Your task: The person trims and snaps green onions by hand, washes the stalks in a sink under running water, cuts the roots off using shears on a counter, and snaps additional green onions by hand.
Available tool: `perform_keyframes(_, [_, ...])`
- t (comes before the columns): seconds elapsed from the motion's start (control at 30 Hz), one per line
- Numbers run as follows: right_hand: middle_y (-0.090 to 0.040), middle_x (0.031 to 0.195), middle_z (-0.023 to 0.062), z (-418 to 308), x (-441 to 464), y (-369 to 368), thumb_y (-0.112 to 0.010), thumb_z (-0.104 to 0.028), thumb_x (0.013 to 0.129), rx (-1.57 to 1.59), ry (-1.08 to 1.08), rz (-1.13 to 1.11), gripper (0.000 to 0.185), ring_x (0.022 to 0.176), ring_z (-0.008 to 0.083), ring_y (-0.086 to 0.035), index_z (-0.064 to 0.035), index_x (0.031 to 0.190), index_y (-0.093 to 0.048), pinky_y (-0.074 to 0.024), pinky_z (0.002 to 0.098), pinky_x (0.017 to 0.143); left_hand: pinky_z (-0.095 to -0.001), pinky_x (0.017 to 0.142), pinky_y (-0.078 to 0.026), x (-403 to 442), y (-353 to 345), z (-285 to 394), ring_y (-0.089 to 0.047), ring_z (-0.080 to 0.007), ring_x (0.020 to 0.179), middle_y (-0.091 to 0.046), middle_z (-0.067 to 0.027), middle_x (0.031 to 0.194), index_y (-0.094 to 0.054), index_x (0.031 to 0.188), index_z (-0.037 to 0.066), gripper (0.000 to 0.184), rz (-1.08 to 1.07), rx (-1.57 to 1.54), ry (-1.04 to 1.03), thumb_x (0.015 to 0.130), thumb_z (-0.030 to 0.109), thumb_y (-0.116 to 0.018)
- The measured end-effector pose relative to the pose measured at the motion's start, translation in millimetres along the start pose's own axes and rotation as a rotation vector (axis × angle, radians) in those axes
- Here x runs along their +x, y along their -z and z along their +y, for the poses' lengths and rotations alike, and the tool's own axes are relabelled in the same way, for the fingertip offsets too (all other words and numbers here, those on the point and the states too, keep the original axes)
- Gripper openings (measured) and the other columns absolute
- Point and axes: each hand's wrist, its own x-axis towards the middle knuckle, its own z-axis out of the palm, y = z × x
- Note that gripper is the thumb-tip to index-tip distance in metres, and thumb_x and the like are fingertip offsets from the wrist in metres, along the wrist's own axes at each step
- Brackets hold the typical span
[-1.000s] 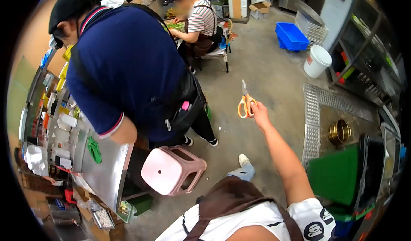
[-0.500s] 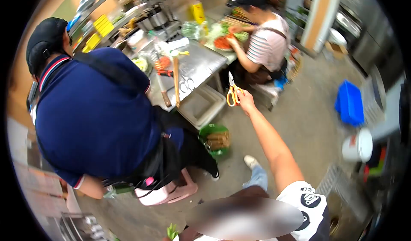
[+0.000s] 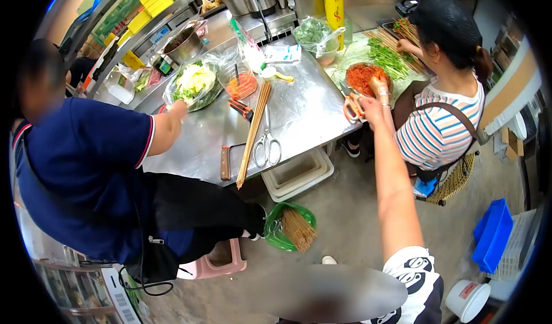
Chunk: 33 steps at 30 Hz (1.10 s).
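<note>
- Your right hand (image 3: pixel 372 110), at the end of your outstretched arm, is closed on the orange handles of the scissors (image 3: pixel 353 106).
- The scissors point away from you, near the right corner of the steel table (image 3: pixel 322 102); whether their blades stand apart or together, you cannot tell here.
- Your left hand is out of the picture, so its grip is unknown.
- Just beyond your grip, a gloved hand (image 3: pixel 379 86) of the co-worker in stripes is in the red food (image 3: pixel 361 75); farther beyond lie long greens (image 3: pixel 388 56).
- Left of your grip, on the table, lie steel shears (image 3: pixel 266 132), a bundle of skewers (image 3: pixel 256 131) and a knife (image 3: pixel 225 163).
- Farther left, the co-worker in blue has a hand (image 3: pixel 179 110) at the bag of leaves (image 3: pixel 195 82).
- Below and left of your grip, a green basket (image 3: pixel 275 232) holds sticks (image 3: pixel 299 230) on the floor.
- How far along: the scissors are in hand and not laid down; no cut by them shows. The leaves look already torn or chopped, the bundled skewers carry no food, and the red food is being handled.
</note>
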Motion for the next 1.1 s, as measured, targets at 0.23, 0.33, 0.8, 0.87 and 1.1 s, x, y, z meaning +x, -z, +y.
perform_keyframes(0.23, [-0.066,0.089,0.0188,-42,49,-9,-0.061,-0.026,0.082,-0.718,0.411,0.049,0.028,0.086,0.0308,-0.064,-0.0029,0.098,-0.066,-0.0484,0.0379,0.076,-0.0385,0.074,-0.05,-5,-16,-8,-0.061,-0.0306,0.086,-0.064,-0.0163,0.091,-0.063,0.094,0.006,0.03,0.047,0.03,0.09,0.068,0.022,-0.066])
perform_keyframes(0.33, [-0.064,0.102,0.0183,-41,42,-25,-0.06,-0.026,0.083,-0.802,0.291,-0.043,0.033,0.095,0.0318,-0.061,-0.0055,0.109,-0.062,-0.046,0.0392,0.083,-0.0386,0.075,-0.05,-10,-17,-20,-0.061,-0.0311,0.087,-0.064,-0.0165,0.092,-0.063,0.094,0.007,0.031,0.06,0.04,0.128,0.068,0.022,-0.066])
perform_keyframes(0.8, [-0.061,0.105,0.0141,-6,-361,-88,-0.052,-0.015,0.089,-0.012,0.298,-0.226,0.029,0.097,0.021,-0.056,0.0041,0.11,-0.056,-0.042,0.0318,0.089,-0.0391,0.079,-0.049,-83,36,-272,-0.059,-0.0364,0.093,-0.063,-0.0206,0.099,-0.057,0.105,0.001,0.043,0.575,-0.028,0.286,0.067,0.018,-0.069])
perform_keyframes(0.87, [-0.062,0.102,0.0127,7,-501,-113,-0.052,-0.017,0.09,-0.063,0.093,-0.547,0.029,0.095,0.0195,-0.057,0.0034,0.11,-0.056,-0.0429,0.031,0.087,-0.0375,0.076,-0.048,-86,81,-267,-0.06,-0.0297,0.084,-0.061,-0.0152,0.092,-0.054,0.105,0.0,0.04,0.727,-0.412,0.31,0.068,0.013,-0.066])
perform_keyframes(1.1, [-0.065,0.098,0.0124,-73,-879,-306,-0.053,-0.026,0.093,-0.229,-0.208,-1.645,0.034,0.093,0.0184,-0.06,0.0027,0.111,-0.056,-0.0455,0.0312,0.085,-0.0343,0.06,-0.05,-27,232,-404,-0.056,-0.0205,0.066,-0.054,-0.0073,0.076,-0.054,0.096,0.003,0.021,0.644,-2.125,-0.204,0.078,0.009,-0.063])
